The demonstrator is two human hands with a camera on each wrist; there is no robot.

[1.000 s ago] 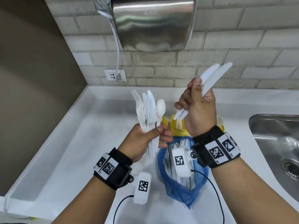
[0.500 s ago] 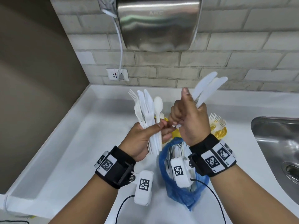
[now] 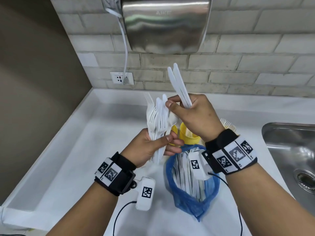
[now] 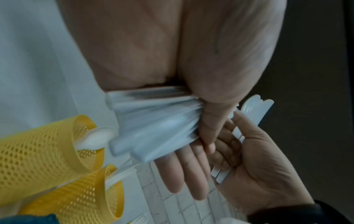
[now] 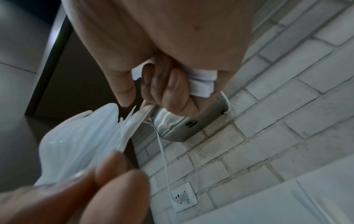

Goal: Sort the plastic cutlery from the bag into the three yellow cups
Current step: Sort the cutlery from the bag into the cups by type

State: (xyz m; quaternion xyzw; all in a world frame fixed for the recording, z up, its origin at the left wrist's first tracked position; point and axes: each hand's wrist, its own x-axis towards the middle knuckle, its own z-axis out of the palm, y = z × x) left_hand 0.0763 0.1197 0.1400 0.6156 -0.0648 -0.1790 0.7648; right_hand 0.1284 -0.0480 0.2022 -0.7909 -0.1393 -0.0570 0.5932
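L hand (image 3: 150,147): fingers + thumb curled round a mixed bunch of white cutlery (image 3: 157,120), held upright over the counter (image 3: 71,159). Forks and at least one spoon bowl visible in the bunch; exact count can't tell. L wrist view shows the handle ends fanned out under my palm, blurred.

R hand (image 3: 196,116): clamps a few knives (image 3: 179,86) against the palm w/ the lower fingers, blades pointing up and away. Thumb + forefinger of the same hand pinch the tip of one piece in the L bunch. Which piece, can't tell. R wrist view confirms handle ends tucked under curled fingers.

Containers:
- Blue bag (image 3: 190,193), on counter just below both hands, mouth open, many white pieces lying inside.
- Middle yellow cup (image 3: 187,133), mesh wall, behind my hands; white handles inside, type unclear.
- L yellow cup (image 3: 174,132), mostly hidden by L hand; L wrist view shows a spoon in it.
- R yellow cup (image 3: 230,127), behind R wrist; fork tines stick out of it.

Sink (image 3: 289,150) at R edge. Hand dryer (image 3: 165,23) on tile wall above, cord to socket (image 3: 121,78).
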